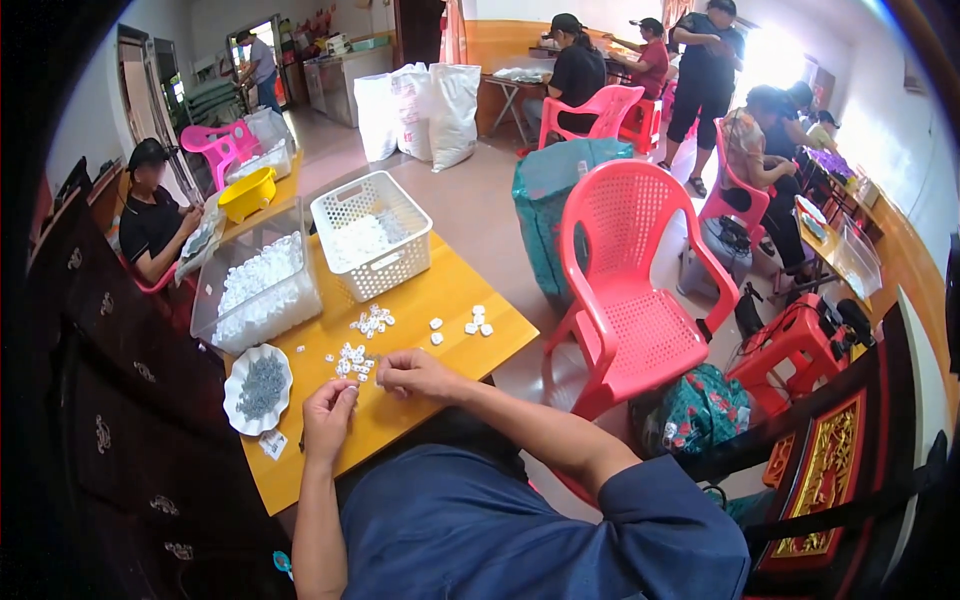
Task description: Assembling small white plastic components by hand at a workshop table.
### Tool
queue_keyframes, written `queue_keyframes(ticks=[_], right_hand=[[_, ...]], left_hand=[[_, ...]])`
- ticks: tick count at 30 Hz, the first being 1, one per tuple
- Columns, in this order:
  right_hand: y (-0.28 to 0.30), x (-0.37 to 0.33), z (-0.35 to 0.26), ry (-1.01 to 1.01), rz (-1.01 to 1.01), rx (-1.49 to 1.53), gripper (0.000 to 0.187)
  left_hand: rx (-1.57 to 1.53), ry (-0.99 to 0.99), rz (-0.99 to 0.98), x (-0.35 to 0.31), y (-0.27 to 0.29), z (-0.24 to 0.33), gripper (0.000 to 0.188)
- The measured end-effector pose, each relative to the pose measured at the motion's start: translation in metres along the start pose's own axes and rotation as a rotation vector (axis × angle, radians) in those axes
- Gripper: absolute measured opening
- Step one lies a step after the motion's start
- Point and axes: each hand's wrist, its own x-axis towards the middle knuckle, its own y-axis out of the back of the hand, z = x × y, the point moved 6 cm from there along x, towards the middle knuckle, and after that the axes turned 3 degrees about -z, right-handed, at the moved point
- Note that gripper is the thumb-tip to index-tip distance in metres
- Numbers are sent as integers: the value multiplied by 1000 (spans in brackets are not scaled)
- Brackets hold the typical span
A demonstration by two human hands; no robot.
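Both my hands are over the near edge of a yellow table (455,295). My left hand (328,415) has thumb and fingertips pinched together; whatever lies between them is too small to make out. Close by on the right, my right hand (418,376) is pinched too, its fingertips beside the parts, and I cannot see what it grips. Just beyond the fingers lies a loose pile of small white plastic pieces (352,358). A second small pile (373,320) sits farther back. To the left, a white scalloped dish (234,400) holds many small grey parts (262,388).
Behind the piles stand a clear bin (312,290) of white pieces and a white perforated basket (415,262). A few white pieces (479,320) lie toward the right edge. A pink plastic chair (630,230) stands right of the table. Several people sit or stand farther off.
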Motion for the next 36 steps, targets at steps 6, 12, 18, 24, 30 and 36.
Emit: queue_keyframes(ticks=[6, 12, 18, 24, 30, 36], right_hand=[[3, -6, -8, -23, 32, -93, 18], [-2, -14, -20, -4, 12, -108, 18], [-9, -11, -15, -75, -19, -138, 15], [-17, -12, -18, -76, -60, -160, 16], [-18, -13, -19, -105, -75, -159, 17], [-16, -12, -18, -86, -85, -173, 18]], left_hand=[[117, -3, -1, 1, -3, 2, 13], [20, -51, -18, 3, -7, 1, 18], [1, -84, -104, -1, -8, 7, 25], [-44, -114, -115, -4, -12, 13, 24], [-15, -119, -157, -5, -14, 16, 24], [47, -98, -186, -7, -15, 18, 25]])
